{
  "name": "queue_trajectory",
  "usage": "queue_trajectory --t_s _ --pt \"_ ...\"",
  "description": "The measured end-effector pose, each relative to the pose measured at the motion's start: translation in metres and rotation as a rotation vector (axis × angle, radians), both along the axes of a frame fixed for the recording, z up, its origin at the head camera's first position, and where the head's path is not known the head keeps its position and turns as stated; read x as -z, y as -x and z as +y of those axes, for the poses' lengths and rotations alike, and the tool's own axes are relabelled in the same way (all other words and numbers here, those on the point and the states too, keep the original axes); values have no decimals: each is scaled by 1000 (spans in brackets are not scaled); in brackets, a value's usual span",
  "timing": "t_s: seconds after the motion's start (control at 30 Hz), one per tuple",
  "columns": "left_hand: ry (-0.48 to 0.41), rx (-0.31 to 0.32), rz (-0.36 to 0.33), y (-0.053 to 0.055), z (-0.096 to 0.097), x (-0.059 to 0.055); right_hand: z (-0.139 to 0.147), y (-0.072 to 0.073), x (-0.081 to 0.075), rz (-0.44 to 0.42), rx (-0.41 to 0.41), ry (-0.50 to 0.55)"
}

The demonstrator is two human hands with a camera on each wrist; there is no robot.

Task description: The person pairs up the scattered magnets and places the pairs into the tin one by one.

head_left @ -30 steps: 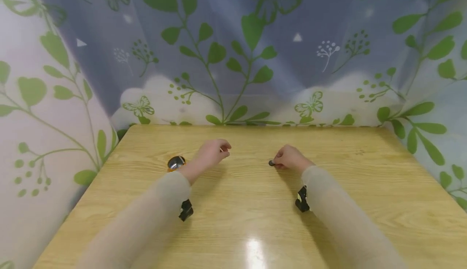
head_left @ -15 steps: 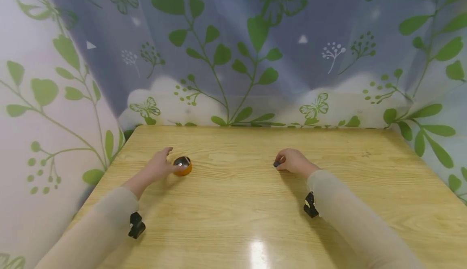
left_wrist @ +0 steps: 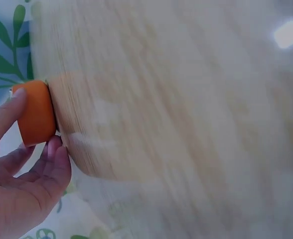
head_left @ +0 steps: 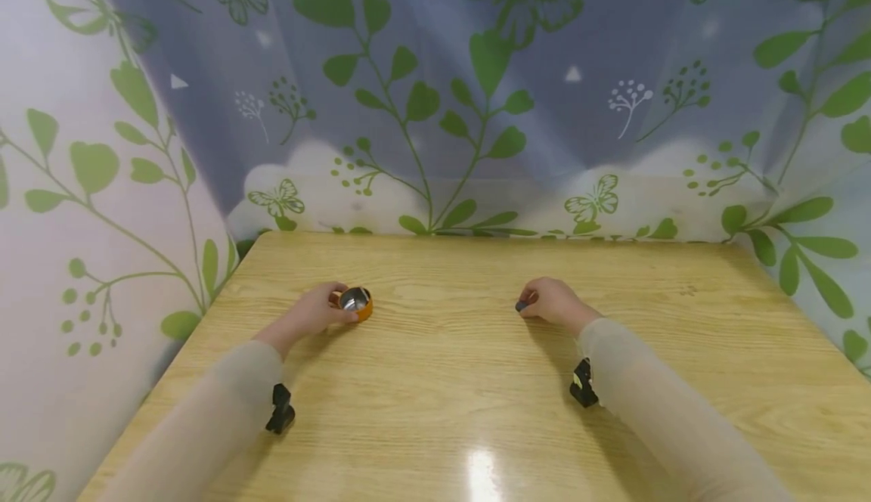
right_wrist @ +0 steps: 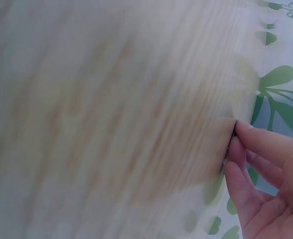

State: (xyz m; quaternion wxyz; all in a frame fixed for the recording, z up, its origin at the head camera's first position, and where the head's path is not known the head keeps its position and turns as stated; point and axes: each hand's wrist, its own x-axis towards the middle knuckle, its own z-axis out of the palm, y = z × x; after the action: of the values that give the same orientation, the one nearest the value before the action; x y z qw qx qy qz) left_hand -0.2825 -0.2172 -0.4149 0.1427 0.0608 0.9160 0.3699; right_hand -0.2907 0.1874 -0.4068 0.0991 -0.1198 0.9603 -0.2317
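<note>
In the head view a small orange cup (head_left: 366,310) with a shiny metal inside is at the left of the wooden table. My left hand (head_left: 314,311) grips it from its left side. The left wrist view shows the thumb on the side of the orange cup (left_wrist: 37,117), with the other fingers curled beneath or behind it. Farther right, my right hand (head_left: 554,303) pinches a small dark roundish piece (head_left: 520,306) between thumb and fingers, close to the tabletop. Only a thin dark edge of that piece shows in the right wrist view, so its kind is unclear.
The wooden table (head_left: 435,381) extends across the front. A leaf-patterned curtain (head_left: 422,131) hangs along the table's back edge and both sides. Black wrist-camera mounts (head_left: 584,382) hang below both sleeves.
My left hand has moved left from mid-table, reached the orange cup and taken hold of it. The cup has shifted slightly right. My right hand keeps pinching the dark piece, almost still.
</note>
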Motion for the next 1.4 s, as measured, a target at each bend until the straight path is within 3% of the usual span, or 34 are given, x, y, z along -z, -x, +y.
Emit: queue_trajectory --t_s 0.27,0.47,1.17,1.4 --pt "-26 4 -7 0 4 -5 -4 -1 -2 53 -8 4" --pt "-39 13 -5 1 5 -1 -16 2 1 83 -31 21" --pt "-44 16 27 4 2 -2 -98 2 -3 105 -115 168" --pt "-59 19 41 0 3 -2 -133 6 -5 102 -155 255"
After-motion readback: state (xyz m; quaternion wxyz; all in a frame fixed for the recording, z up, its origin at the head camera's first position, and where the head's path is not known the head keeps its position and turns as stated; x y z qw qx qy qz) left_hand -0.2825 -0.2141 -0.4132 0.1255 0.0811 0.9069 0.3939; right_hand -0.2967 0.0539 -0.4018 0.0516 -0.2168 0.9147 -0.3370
